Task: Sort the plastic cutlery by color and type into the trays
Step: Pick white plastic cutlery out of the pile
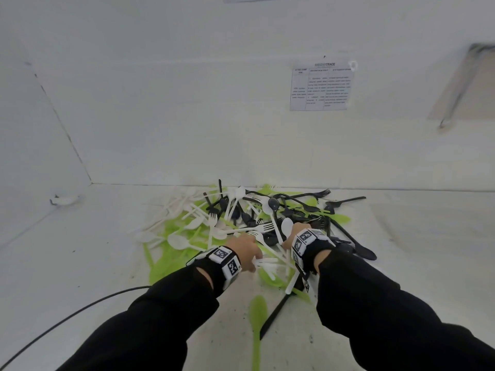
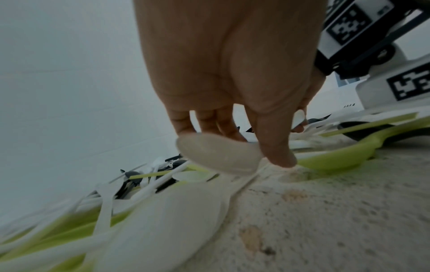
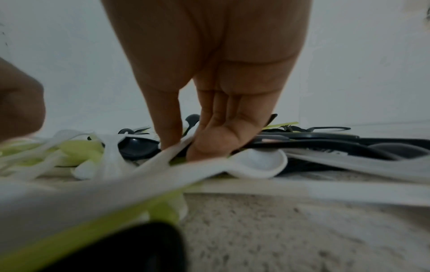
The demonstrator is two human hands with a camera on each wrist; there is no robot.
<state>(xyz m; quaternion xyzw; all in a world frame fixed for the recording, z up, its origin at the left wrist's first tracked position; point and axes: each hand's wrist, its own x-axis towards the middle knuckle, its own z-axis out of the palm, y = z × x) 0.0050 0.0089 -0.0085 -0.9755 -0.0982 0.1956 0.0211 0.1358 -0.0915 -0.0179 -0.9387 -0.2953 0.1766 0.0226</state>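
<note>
A mixed pile of white, green and black plastic cutlery (image 1: 251, 218) lies on the white surface against the back wall. My left hand (image 1: 250, 259) is at the pile's near edge and pinches a white spoon (image 2: 218, 156) between thumb and fingers; its white handle (image 1: 266, 263) sticks out to the right. Just to its right, my right hand (image 1: 290, 236) reaches down into the pile. Its thumb and fingers (image 3: 221, 145) pinch the handle of a white utensil (image 3: 149, 171) among black spoons (image 3: 137, 147). No tray shows in any view.
A green spoon (image 1: 258, 314) and a black knife (image 1: 276, 314) lie loose in front of the pile. A black cable (image 1: 67, 317) runs across the lower left. A small white object (image 1: 64, 200) sits by the left wall. A printed sheet (image 1: 320, 87) hangs on the back wall.
</note>
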